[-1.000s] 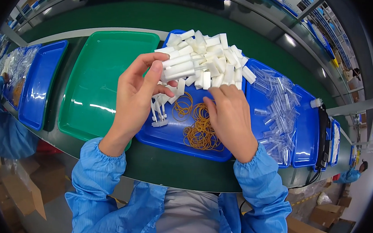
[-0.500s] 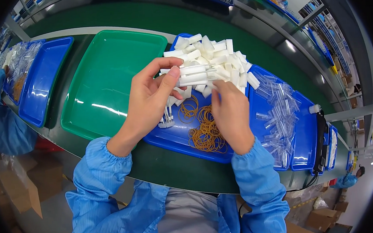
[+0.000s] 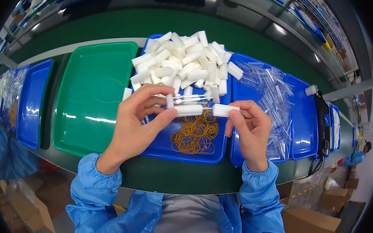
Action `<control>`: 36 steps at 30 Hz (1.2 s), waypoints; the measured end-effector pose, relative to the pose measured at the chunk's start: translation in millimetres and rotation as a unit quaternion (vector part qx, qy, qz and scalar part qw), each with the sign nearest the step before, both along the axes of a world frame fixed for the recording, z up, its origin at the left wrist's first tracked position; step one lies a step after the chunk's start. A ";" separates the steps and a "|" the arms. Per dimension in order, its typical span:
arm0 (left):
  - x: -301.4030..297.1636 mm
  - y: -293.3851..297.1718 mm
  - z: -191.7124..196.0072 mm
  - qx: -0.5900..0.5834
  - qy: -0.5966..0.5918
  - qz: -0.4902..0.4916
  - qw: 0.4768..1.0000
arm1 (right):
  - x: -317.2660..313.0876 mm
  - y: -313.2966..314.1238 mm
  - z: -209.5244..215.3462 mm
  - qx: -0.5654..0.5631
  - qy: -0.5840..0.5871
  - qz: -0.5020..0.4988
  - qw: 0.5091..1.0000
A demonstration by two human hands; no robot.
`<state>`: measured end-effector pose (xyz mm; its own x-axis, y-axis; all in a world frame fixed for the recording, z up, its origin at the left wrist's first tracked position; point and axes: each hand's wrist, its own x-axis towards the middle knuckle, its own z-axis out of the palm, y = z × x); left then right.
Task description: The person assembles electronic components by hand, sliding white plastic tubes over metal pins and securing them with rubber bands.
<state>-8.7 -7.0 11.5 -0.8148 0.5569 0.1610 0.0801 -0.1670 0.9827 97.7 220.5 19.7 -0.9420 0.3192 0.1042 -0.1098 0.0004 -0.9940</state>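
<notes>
Fingers on the left hand (image 3: 137,120) pinch a white rodded assembly (image 3: 189,110) over the blue tray (image 3: 223,141); the right hand (image 3: 254,127) pinches a white block (image 3: 225,110) at its right end. I'd keep block and rod aligned and press gently.

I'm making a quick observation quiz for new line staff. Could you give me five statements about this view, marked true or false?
1. The right hand pinches a white block. True.
2. The left hand holds nothing. False: it holds a white part with thin rods.
3. The transparent tubes lie to the right of the heap of white blocks. True.
4. The rubber bands lie in the green tray. False: they lie in the blue tray that also bears the heap.
5. The person's sleeves are blue. True.
</notes>
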 end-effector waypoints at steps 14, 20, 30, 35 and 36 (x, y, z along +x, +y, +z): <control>3.8 4.1 -2.5 -0.071 0.055 -0.029 0.996 | 2.3 6.2 -4.6 -0.040 -0.022 0.018 0.999; 6.8 5.1 -2.0 -0.085 0.054 -0.025 0.995 | 4.9 -1.0 -2.9 -0.034 -0.050 0.020 0.998; 8.5 9.7 -6.6 -0.078 0.121 -0.016 0.990 | 6.4 -15.9 -2.4 -0.024 -0.047 0.015 0.998; 7.3 9.8 -9.2 -0.100 0.171 0.025 0.980 | 6.8 -16.9 -6.1 0.031 -0.058 -0.015 0.998; 7.5 10.7 -9.5 -0.100 0.182 0.027 0.978 | 8.5 -17.3 -6.1 0.061 -0.069 -0.007 0.996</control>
<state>-1.2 3.6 1.9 -0.7527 0.5647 0.3385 0.4346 0.0400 0.8998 106.1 203.2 13.6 -0.9458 0.3244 0.0131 0.0282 0.1221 -0.9921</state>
